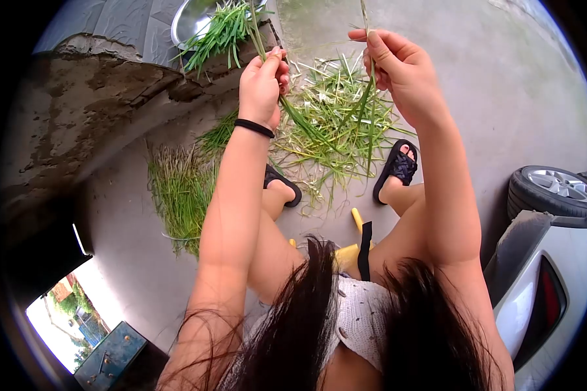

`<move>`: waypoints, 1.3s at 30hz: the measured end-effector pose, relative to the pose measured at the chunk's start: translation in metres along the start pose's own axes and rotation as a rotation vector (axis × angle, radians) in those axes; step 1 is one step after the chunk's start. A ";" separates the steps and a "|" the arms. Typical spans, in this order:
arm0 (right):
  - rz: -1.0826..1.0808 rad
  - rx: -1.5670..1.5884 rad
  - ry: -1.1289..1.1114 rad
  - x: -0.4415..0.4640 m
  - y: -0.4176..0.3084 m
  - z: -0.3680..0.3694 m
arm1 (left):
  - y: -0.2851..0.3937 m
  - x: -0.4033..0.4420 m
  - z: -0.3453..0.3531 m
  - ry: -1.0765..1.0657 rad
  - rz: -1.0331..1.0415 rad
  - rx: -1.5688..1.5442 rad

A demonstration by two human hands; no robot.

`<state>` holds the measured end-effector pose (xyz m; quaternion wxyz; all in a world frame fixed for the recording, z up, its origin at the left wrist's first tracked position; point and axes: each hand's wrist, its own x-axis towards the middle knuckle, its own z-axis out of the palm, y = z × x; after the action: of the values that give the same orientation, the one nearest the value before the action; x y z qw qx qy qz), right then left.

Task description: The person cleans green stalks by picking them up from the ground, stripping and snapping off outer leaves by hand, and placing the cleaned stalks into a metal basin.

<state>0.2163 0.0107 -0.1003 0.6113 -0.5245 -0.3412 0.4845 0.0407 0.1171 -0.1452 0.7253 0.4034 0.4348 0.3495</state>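
Observation:
My left hand [261,85], with a black band at the wrist, is closed round a small bunch of long green leaves, which look like garlic chives [300,122]. Their stalk ends rise above the fist and the blades droop below it. Level with it on the right, my right hand [401,72] pinches a single chive stalk [366,19] between thumb and fingers; a green blade hangs beneath. Under both hands lies a loose heap of green and pale yellow trimmings [339,117] on the concrete floor.
Cut chives [222,32] lie in and over a metal bowl [184,23] on a ledge [98,85]. More chives [182,195] are piled on the floor at left. A sandalled foot [398,166] borders the heap. A wheel [554,189] lies at right beside a silver car part [548,293].

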 end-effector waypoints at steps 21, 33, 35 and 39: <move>0.093 -0.298 -0.090 0.016 0.024 0.016 | 0.009 -0.020 0.010 -0.384 -0.005 0.274; 0.066 -0.254 0.014 0.013 0.015 0.012 | 0.016 -0.024 0.018 -0.375 -0.006 0.388; 0.060 -0.229 0.016 0.012 0.017 0.012 | 0.012 -0.024 0.022 -0.361 0.065 0.362; 0.045 -0.205 0.042 0.010 0.015 0.012 | 0.004 -0.021 0.024 -0.402 0.091 0.273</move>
<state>0.2044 0.0239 -0.1133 0.5506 -0.6017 -0.3642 0.4496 0.0543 0.0942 -0.1273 0.7196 0.5782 0.3063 0.2324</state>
